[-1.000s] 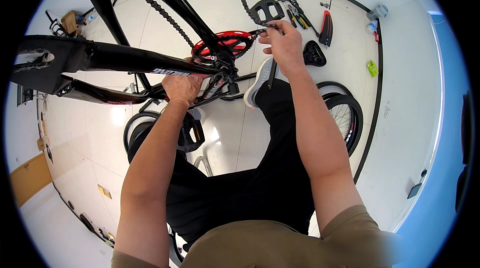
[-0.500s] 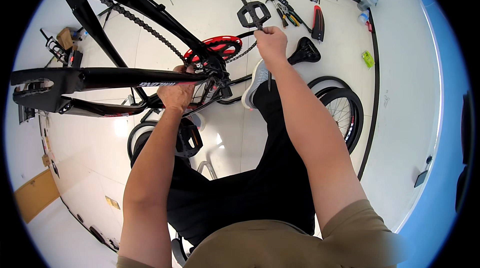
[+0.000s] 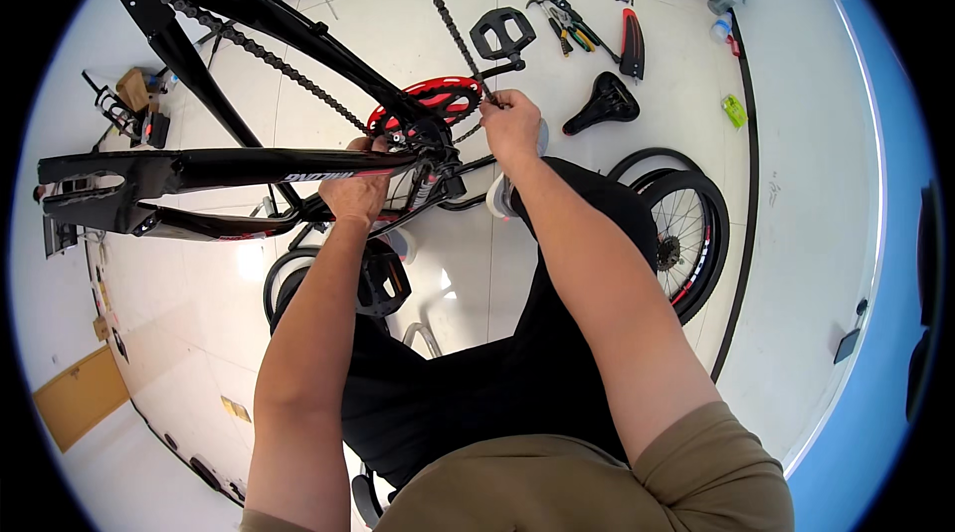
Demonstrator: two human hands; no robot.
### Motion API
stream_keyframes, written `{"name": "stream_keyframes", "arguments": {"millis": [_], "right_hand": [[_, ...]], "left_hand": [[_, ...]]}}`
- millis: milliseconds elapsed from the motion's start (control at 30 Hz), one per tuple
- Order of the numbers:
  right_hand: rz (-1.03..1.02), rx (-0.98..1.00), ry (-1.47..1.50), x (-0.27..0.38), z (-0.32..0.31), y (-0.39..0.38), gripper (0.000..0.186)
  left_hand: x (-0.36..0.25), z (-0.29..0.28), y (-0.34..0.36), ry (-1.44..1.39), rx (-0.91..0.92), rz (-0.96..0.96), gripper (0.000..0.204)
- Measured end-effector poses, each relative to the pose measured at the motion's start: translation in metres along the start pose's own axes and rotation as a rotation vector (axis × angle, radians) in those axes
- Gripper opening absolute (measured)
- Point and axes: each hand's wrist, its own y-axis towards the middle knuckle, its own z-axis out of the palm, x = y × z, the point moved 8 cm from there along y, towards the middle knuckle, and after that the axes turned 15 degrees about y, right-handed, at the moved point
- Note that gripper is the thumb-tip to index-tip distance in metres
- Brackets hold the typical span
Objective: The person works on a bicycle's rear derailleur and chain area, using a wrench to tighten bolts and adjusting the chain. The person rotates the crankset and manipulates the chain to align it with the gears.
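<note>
A black bicycle frame with a red-rimmed chainring stands in front of me at the left. My left hand is closed round the frame tube close to the crank; its fingertips show above the tube, and the rest of the grip is hidden. A dark bicycle chain rises from my right hand, whose fingers pinch it just right of the chainring. Another run of this chain lies along the frame's upper left tube. Beyond my right hand, a black pedal sits on its crank arm.
On the floor at the right lie a black saddle, pliers and a hammer, a red and black fender and a light green packet. Bicycle wheels lie beside my right leg. A second pedal is below my left hand.
My right hand has drawn the chain left and nearer to me, from beside the far pedal to the chainring's right edge. My left hand keeps its hold on the frame.
</note>
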Motion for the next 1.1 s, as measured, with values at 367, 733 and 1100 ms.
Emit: {"name": "stream_keyframes", "arguments": {"millis": [367, 733, 1100], "right_hand": [[0.017, -0.123, 0.299, -0.017, -0.004, -0.018, 0.015], [-0.024, -0.05, 0.199, -0.03, 0.003, 0.0, 0.018], [-0.015, -0.079, 0.216, -0.025, 0.005, -0.008, 0.016]], "left_hand": [[0.004, -0.001, -0.002, -0.117, -0.037, -0.083, 0.051], [0.004, 0.004, 0.002, -0.103, -0.069, -0.069, 0.043], [0.007, 0.004, 0.002, -0.151, -0.072, -0.119, 0.04]]}}
